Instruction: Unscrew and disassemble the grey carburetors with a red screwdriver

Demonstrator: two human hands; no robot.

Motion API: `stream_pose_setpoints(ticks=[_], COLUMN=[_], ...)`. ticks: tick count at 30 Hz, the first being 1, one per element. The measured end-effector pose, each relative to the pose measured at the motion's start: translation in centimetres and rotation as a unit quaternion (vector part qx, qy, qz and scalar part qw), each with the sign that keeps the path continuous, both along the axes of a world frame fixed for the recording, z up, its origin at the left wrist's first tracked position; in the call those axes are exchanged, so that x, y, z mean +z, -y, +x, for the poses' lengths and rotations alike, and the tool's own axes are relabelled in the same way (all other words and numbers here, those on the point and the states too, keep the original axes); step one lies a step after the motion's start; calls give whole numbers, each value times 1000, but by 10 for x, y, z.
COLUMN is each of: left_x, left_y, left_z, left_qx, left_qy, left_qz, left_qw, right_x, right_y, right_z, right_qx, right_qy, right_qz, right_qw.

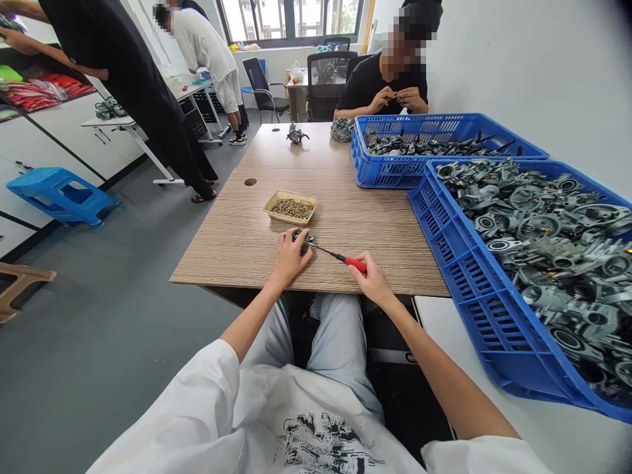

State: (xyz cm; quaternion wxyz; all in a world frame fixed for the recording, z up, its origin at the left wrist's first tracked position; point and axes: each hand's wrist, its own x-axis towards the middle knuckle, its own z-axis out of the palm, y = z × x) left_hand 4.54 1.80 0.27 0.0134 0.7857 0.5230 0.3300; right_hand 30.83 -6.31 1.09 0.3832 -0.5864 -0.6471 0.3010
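On the wooden table, my left hand (290,255) is wrapped round a small metal carburetor (305,244), much of it hidden by the fingers. My right hand (372,279) grips the red handle of a screwdriver (340,257). Its shaft points left, with the tip at the carburetor; the exact contact is too small to make out. Just beyond my left hand stands a beige tray (267,212) holding many small brass-coloured screws.
Two blue crates of metal parts, a near crate (459,289) and a far crate (368,172), line the right side. Another carburetor (296,135) sits at the table's far end. A person (365,82) handles something small across the table. A blue stool (54,187) stands left.
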Motion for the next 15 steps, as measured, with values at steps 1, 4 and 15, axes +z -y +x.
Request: stream_pose_setpoints(ticks=[1,4,15], left_x=[0,2,2], left_y=[0,1,1], left_z=[0,0,0], left_qx=[0,1,0], left_qy=[1,3,-4], left_qz=[1,-1,-5], left_qw=[1000,1000,1000], right_x=[0,1,6], right_y=[0,1,1], right_z=[0,0,-2], right_qx=[0,-2,3], right_qy=[-1,-2,3], right_qz=[1,6,6], right_qw=[1000,1000,1000])
